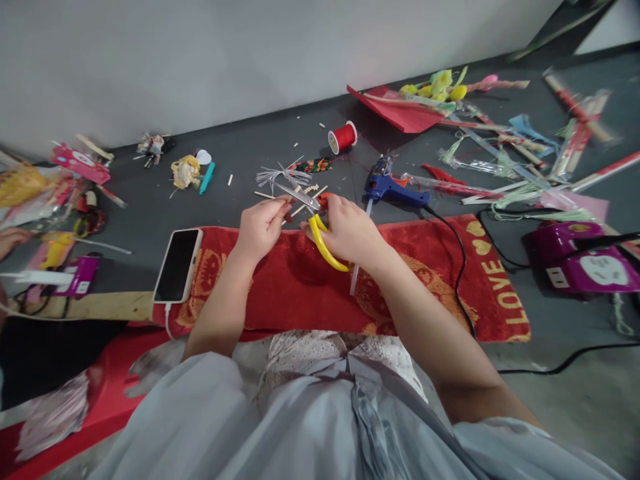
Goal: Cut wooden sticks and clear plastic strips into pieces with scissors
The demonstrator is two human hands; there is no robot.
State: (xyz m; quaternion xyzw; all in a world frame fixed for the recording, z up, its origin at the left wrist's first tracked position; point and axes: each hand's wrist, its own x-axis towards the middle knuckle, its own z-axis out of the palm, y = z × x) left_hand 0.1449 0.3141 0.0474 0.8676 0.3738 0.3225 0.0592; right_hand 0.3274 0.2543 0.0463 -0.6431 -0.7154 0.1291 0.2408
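My right hand (350,230) is closed around scissors (323,247) with yellow and orange handles, their blades pointing up and to the left. Close beside the blades, my left hand (260,227) is pinched shut, and what lies between its fingertips is too small to make out. Thin pale sticks (301,211) lie on the dark table just beyond both hands. Behind them is a bundle of silvery wire ties (281,176). Under my wrists spreads a red towel (300,280) with golden patterns.
A blue glue gun (400,192) with a black cord rests right of my hands. Beyond are a red thread spool (343,138) and scattered craft sticks (525,147). A phone (178,265) lies left, a purple power strip (580,260) right. Another person's hand (13,241) shows at the left edge.
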